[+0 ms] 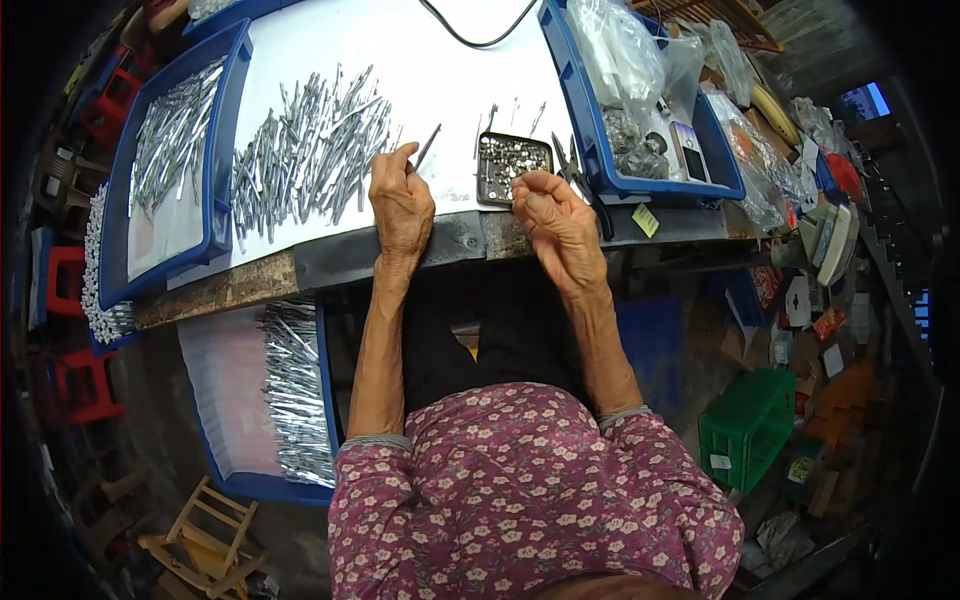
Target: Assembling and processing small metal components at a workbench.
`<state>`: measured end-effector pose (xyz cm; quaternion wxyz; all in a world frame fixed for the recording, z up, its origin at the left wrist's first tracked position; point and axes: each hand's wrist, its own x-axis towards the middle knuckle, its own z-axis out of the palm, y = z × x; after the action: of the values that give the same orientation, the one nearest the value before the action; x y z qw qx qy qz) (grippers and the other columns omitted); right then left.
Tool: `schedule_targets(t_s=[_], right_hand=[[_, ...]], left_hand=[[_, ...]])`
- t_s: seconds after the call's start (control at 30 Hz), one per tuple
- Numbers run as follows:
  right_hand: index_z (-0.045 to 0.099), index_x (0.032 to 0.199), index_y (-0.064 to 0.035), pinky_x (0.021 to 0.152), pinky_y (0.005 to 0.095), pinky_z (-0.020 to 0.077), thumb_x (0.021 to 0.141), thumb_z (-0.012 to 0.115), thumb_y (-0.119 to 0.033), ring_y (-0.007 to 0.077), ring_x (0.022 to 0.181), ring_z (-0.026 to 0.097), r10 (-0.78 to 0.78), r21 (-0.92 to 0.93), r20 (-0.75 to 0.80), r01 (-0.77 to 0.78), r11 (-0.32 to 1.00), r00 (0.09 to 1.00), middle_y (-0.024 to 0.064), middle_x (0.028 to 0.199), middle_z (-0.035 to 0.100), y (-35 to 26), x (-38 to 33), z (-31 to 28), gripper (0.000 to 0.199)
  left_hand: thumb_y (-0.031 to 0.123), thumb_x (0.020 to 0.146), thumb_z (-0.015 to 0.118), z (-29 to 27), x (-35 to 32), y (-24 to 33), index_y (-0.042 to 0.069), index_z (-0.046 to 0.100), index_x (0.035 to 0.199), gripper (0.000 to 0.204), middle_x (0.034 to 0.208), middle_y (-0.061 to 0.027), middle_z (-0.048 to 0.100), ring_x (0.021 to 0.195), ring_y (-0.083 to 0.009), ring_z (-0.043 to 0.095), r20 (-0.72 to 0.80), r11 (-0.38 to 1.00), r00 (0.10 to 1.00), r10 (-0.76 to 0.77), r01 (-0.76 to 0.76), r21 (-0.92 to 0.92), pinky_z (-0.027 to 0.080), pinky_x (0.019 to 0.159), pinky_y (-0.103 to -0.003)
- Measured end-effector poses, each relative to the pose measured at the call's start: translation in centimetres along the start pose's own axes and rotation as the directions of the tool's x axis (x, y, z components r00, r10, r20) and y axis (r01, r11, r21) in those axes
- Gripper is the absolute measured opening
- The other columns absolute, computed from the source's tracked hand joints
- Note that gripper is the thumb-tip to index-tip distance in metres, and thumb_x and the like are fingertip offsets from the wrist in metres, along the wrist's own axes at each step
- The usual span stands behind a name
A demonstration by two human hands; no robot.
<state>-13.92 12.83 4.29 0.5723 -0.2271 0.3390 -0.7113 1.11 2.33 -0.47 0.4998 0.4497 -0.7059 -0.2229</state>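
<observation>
My left hand (402, 208) is closed at the table's front edge, pinching a slim grey metal piece (429, 145) that points up and to the right. Just right of it stands a small dark tray (481, 178) with many tiny shiny metal parts in it. By the tray's lower right corner is my right hand (565, 235), thumb and fingertips pressed together; what they hold, if anything, is too small to make out. A heap of slender metal pieces (315, 150) covers the white sheet (400, 50) left of my left hand. A pair of pliers (570, 165) lies beside the tray.
A blue bin (222, 190) with similar metal pieces stands at the left. Another blue bin (665, 187), at the right, holds plastic bags and a small device. Under the table is a third blue bin (328, 400); a green crate (745, 430) sits at lower right.
</observation>
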Motion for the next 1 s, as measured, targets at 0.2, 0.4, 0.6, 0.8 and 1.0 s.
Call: schedule_targets(t_s=[0.2,0.4,0.6,0.8,1.0], right_hand=[[0.052,0.099,0.0042,0.076,0.0224,0.0471,0.078,0.06,0.002,0.0125,0.082,0.056,-0.061,-0.129,-0.045,0.055,0.99,0.997,0.0092,0.095,0.057,0.35,-0.07,0.35,0.023],[0.056,0.094,0.0022,0.073,0.0213,0.0467,0.08,0.06,0.0,0.0112,0.079,0.056,-0.132,-0.315,-0.063,0.106,0.943,0.989,0.0078,0.09,0.058,0.54,-0.37,0.44,0.015],[0.057,0.094,0.003,0.069,0.0213,0.0447,0.081,0.057,-0.002,0.0109,0.076,0.055,-0.121,-0.368,-0.033,0.1,0.925,0.992,0.0069,0.084,0.059,0.44,-0.54,0.61,0.014],[0.057,0.093,0.0076,0.071,0.0241,0.0443,0.082,0.05,-0.006,0.0133,0.078,0.054,-0.02,-0.243,-0.013,0.016,0.97,1.0,0.0107,0.085,0.059,-0.11,-0.66,0.19,0.018],[0.056,0.096,0.0104,0.071,0.0249,0.0443,0.084,0.048,-0.008,0.0144,0.079,0.054,0.071,-0.19,0.021,-0.066,0.98,0.997,0.0137,0.089,0.059,-0.29,-0.83,-0.18,0.023]], left_hand=[[-0.004,0.071,0.042,0.13,0.01,-0.1,-0.002,0.058,0.1,0.033,0.076,-0.0097,0.048,0.067,-0.0181,0.049,-0.013,0.999,1.0,0.004,-0.004,-0.038,0.042,0.06,-0.031],[-0.004,0.072,0.042,0.2,0.04,-0.2,-0.002,0.058,0.097,0.03,0.074,-0.0094,0.047,0.066,-0.018,0.049,-0.007,1.0,1.0,0.017,-0.017,-0.007,0.042,0.06,-0.032],[-0.005,0.071,0.042,0.2,0.0,-0.29,-0.001,0.059,0.097,0.031,0.075,-0.0096,0.048,0.065,-0.0182,0.049,-0.015,0.999,1.0,0.023,-0.024,-0.022,0.043,0.06,-0.031],[-0.006,0.07,0.042,0.17,-0.05,-0.18,-0.001,0.059,0.096,0.031,0.076,-0.0097,0.048,0.066,-0.0183,0.05,-0.009,1.0,1.0,0.015,-0.015,-0.027,0.043,0.061,-0.031],[-0.005,0.071,0.041,0.07,0.0,-0.01,-0.002,0.058,0.097,0.031,0.076,-0.0098,0.048,0.067,-0.0185,0.05,-0.007,1.0,1.0,0.017,-0.017,-0.021,0.043,0.062,-0.031]])
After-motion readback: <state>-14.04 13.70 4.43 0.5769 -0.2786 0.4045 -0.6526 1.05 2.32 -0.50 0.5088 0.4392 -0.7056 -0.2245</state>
